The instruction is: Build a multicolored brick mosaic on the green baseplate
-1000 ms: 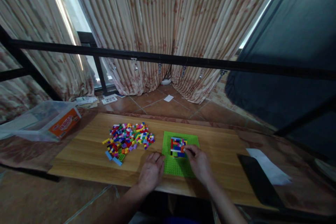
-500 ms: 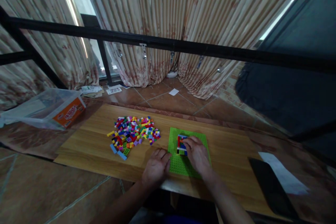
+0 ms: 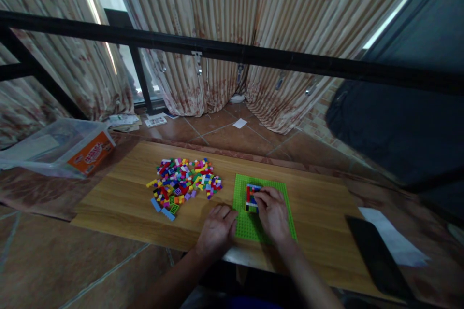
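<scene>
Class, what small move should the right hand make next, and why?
Probably a light downward press: the right hand is over the colourful bricks on the green board, though any held piece is hidden, and the left hand at the board's left edge could steady it.

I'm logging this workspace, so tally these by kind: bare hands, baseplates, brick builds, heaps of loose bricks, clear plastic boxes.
Bare hands: 2 (left hand, right hand)
Green baseplate: 1
Brick build, partly hidden: 1
Heap of loose bricks: 1
Clear plastic box: 1
Total: 6
</scene>
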{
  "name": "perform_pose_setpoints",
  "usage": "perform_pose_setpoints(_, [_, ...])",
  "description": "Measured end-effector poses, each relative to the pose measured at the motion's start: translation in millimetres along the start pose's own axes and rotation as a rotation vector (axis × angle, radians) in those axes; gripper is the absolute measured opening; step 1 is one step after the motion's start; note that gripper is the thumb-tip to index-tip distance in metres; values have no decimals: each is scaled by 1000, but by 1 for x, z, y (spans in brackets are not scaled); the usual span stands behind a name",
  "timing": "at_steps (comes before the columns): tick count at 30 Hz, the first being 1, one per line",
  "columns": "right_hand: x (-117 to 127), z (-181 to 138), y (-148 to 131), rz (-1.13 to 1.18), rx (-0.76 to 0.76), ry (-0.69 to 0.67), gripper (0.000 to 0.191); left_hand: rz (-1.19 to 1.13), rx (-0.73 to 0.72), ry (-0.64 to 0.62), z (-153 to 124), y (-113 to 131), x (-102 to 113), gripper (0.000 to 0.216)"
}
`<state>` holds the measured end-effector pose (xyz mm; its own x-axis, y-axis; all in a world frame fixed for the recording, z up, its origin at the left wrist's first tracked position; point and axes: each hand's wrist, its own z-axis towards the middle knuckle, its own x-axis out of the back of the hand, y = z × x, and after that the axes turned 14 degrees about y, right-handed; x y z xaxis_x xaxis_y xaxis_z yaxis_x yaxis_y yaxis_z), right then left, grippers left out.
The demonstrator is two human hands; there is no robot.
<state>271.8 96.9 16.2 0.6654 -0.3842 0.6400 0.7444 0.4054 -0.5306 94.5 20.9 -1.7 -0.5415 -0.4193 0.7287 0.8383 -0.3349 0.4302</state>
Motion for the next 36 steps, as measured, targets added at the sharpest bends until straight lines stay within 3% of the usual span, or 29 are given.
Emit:
perform_pose_setpoints(5, [-6, -2, 0, 40, -92, 99, 23, -12, 6, 0, 0, -1, 0, 22])
perform_pose_setpoints(9, [-4, -2, 0, 94, -159, 101, 20, -21, 7, -1, 0, -2, 0, 22])
perform_pose_setpoints(15, [4, -7, 12, 172, -282, 169, 27, -19, 29, 5, 0, -3, 0, 22])
perform_pose_setpoints(23, [0, -9, 18, 208, -386, 216, 31, 76, 96, 91, 13, -10, 4, 21])
perform_pose_setpoints(27, [-6, -5, 14, 190, -429, 227, 38, 176, 86, 163, 26, -1, 4, 28])
perform_pose_setpoints(31, [-10, -2, 12, 169, -454, 214, 41, 163, -43, 40, 34, 20, -1, 33])
perform_pose_setpoints(36, [-12, -1, 13, 136, -451, 196, 41, 215, -71, -41, 40, 33, -12, 38])
